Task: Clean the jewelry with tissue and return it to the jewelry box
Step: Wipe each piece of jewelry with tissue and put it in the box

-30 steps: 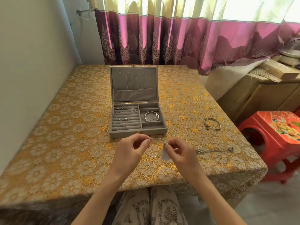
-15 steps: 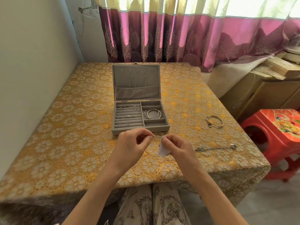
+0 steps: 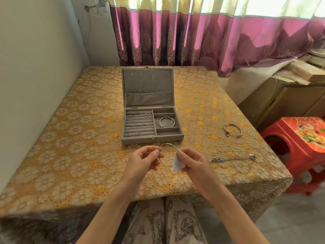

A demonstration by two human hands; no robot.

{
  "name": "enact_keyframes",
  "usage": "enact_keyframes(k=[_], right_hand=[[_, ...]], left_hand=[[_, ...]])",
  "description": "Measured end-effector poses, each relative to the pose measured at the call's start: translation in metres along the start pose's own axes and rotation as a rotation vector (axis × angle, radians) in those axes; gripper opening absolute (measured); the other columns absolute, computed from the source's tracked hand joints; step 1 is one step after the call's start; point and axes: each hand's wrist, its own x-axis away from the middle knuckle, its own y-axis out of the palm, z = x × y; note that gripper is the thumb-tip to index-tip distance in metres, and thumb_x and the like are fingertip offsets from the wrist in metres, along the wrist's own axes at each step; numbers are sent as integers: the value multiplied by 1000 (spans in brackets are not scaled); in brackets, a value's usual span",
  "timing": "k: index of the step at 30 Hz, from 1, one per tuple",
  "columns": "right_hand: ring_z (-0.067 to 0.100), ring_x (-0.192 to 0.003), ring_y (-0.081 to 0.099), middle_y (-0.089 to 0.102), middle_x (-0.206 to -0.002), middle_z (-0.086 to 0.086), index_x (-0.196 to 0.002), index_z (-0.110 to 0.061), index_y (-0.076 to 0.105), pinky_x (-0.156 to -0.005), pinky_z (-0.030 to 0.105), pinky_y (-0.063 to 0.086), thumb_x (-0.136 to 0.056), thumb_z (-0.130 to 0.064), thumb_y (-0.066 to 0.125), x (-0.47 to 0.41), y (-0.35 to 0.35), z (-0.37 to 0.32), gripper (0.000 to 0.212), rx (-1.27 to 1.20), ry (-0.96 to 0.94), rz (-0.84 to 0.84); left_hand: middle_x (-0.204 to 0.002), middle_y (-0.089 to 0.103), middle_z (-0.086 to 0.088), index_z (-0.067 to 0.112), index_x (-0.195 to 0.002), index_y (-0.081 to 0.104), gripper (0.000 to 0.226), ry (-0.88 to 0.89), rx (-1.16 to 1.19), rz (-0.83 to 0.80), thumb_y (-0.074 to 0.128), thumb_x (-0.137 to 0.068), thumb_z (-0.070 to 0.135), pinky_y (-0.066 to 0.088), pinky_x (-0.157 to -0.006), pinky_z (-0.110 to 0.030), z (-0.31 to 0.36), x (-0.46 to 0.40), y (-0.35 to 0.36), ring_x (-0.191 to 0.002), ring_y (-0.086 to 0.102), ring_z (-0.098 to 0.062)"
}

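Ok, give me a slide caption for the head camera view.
Left hand and right hand wipe a silver bangle with tissue before the open jewelry box.

My shiny metal bangle point(image 3: 166, 147), soft white tissue point(image 3: 176, 163); matt grey velvet box point(image 3: 151, 138) on lacy gold cloth point(image 3: 70, 155).

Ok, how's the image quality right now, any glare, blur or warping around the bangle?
Head view: bangle, tissue and both hands sharp; backlit curtain washes out along its top; wide-angle lens bows the table edges; near corners look smeared.
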Motion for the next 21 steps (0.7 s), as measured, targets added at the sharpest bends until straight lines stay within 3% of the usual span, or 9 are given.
enact_keyframes(k=[3,5,8,11,15,19,21], right_hand=[[7,-66,50,58,-69,-5,-77,-16,64,-61,15,37,-83,-23,61,-1,1,-6,9,264,-47,-5],[1,-61,50,58,-68,-5,-78,-15,64,-58,11,38,-87,-18,59,-2,3,-10,11,379,-85,-32],[-2,-61,51,59,-67,-9,-78,-17,65,-59,9,39,-87,-19,58,-2,7,-14,11,398,-86,-74],[-5,-55,48,57,-63,-12,-79,-17,65,-55,9,37,-87,-20,58,-3,7,-14,11,350,-68,-63],[-2,-55,47,57,-61,-13,-81,-15,66,-55,11,36,-85,-26,58,-3,7,-10,14,318,-58,-35],[19,-72,46,59,-71,-2,-80,-15,68,-65,25,35,-75,-38,61,2,0,-1,24,198,19,-24],[21,-77,43,60,-74,-1,-78,-17,69,-65,27,33,-74,-38,62,5,-3,2,23,151,35,-24]], left_hand=[[-96,59,14,26,-111,62,25,437,-633,54,59,-89,15,44,-67,-12,4,-5,-7,-70,49,0],[-101,58,12,24,-116,62,30,683,-823,-32,61,-87,16,44,-74,-13,8,-5,-8,-77,50,1],[-89,64,4,14,-99,70,16,876,-996,-135,63,-86,14,49,-69,-17,13,-6,-10,-79,57,-5],[-82,68,5,11,-92,72,11,868,-914,-99,64,-84,11,49,-65,-18,11,-8,-10,-72,61,-3],[-73,67,8,10,-89,73,14,730,-725,-10,65,-82,2,46,-60,-9,4,-3,-2,-68,61,1],[-68,66,12,13,-85,74,14,593,-597,23,65,-82,2,42,-53,-8,2,-2,-1,-56,58,2],[-65,67,9,18,-81,72,16,513,-513,50,65,-83,5,43,-50,-12,2,-3,-2,-51,56,-2]])
